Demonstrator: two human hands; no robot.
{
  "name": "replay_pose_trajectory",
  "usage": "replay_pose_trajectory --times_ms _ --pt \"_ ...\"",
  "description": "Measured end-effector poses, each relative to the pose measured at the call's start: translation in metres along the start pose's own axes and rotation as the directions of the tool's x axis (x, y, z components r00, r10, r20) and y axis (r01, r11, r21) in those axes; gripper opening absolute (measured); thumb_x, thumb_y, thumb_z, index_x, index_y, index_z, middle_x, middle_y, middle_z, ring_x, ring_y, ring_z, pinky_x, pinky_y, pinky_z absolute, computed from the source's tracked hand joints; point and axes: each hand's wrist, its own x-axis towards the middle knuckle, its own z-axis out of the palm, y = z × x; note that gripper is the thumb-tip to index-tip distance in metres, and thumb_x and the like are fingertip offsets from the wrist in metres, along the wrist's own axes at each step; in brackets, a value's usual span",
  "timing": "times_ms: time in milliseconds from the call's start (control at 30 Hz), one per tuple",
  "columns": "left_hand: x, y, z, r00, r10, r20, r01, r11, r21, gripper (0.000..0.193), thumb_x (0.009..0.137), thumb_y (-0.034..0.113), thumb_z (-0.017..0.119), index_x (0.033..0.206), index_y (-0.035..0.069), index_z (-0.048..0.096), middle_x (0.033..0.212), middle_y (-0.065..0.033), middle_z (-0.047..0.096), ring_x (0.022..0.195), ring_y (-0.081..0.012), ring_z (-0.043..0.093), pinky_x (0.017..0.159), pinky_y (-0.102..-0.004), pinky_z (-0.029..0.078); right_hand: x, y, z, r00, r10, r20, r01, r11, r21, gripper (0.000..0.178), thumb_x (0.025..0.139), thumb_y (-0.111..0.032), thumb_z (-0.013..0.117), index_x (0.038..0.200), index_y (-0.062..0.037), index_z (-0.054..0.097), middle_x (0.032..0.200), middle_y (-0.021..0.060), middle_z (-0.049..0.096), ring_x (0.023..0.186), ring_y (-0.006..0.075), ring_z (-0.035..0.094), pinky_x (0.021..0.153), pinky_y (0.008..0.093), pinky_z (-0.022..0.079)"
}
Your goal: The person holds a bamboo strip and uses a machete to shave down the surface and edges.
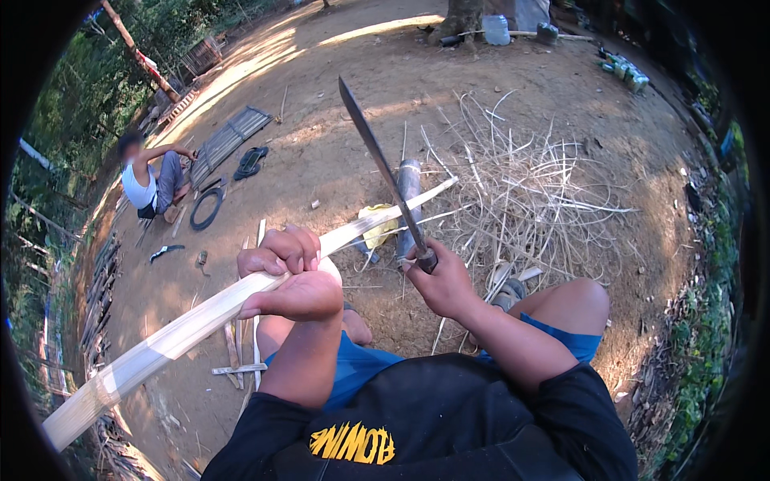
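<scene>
My left hand (293,276) is wrapped round a long pale strip of split wood or bamboo (160,341). The strip runs from the lower left up to a narrower far end near the middle. In my right hand (439,280) is a machete (373,144), gripped at its handle, its dark blade pointing up and away to the left. The blade crosses the strip's far part in this view; whether they touch I cannot tell. Behind them lies a dark grey cylinder (409,180) on the ground, with a yellow piece (378,228) beside it.
A heap of thin shavings (529,192) spreads over the dirt at right. Another person (148,180) squats at far left by a slatted panel (233,140), near a black ring (207,208) and dark sandals (251,163). A clear jug (496,30) and bottles (624,72) stand farther back.
</scene>
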Motion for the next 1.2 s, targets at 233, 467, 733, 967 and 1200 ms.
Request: replay_pose_trajectory --times_ms 233,467,733,967,1200 --pt "-0.010 -0.001 0.017 0.999 0.038 0.016 -0.039 0.999 0.009 0.067 0.082 0.081 0.034 0.080 0.013 0.033 0.057 -0.0005 0.031 0.045 -0.0098 0.026 0.042 -0.0234 0.023 0.011 0.028 0.015 0.999 -0.025 -0.027 0.019 0.974 -0.224 0.018 0.083 -0.015 0.065 0.097 -0.0054 0.060 0.073 0.0072 0.063 0.069 0.0156 0.061 0.067 0.0319 0.048" --pt "-0.007 0.002 0.002 0.999 0.029 0.025 -0.030 0.998 0.053 0.065 0.085 0.079 0.030 0.080 0.014 0.035 0.058 -0.0005 0.031 0.045 -0.0104 0.028 0.044 -0.0249 0.023 0.014 -0.020 -0.010 0.997 -0.040 -0.064 0.039 0.999 -0.025 0.015 0.084 -0.014 0.066 0.094 -0.0048 0.058 0.073 0.0066 0.062 0.065 0.0154 0.057 0.064 0.0318 0.046" --pt "-0.019 0.004 0.014 0.997 0.025 0.080 -0.027 0.999 0.022 0.065 0.083 0.081 0.032 0.080 0.015 0.035 0.059 0.0001 0.031 0.045 -0.0099 0.027 0.045 -0.0236 0.023 0.008 0.004 0.002 1.000 -0.024 -0.018 0.021 0.985 -0.171 0.021 0.083 -0.013 0.063 0.100 -0.0030 0.057 0.079 0.0182 0.067 0.075 0.0338 0.067 0.067 0.0383 0.050" --pt "-0.020 0.004 0.002 0.999 0.039 0.018 -0.038 0.998 -0.046 0.067 0.081 0.082 0.034 0.078 0.015 0.038 0.059 0.0002 0.031 0.045 -0.0099 0.027 0.044 -0.0237 0.022 0.016 0.031 -0.006 0.983 0.157 0.098 -0.172 0.970 0.173 0.031 0.082 -0.018 0.067 0.106 -0.0026 0.055 0.076 0.0067 0.062 0.066 0.0137 0.058 0.063 0.0306 0.047" --pt "-0.018 0.006 -0.013 1.000 0.014 -0.016 -0.015 0.999 -0.043 0.066 0.083 0.081 0.034 0.077 0.015 0.039 0.058 0.0004 0.032 0.047 -0.0102 0.027 0.045 -0.0237 0.020 0.004 0.054 -0.010 0.946 0.222 0.235 -0.321 0.734 0.598 0.034 0.091 -0.018 0.064 0.115 -0.0050 0.044 0.073 0.0020 0.052 0.054 0.0100 0.050 0.052 0.0264 0.045"
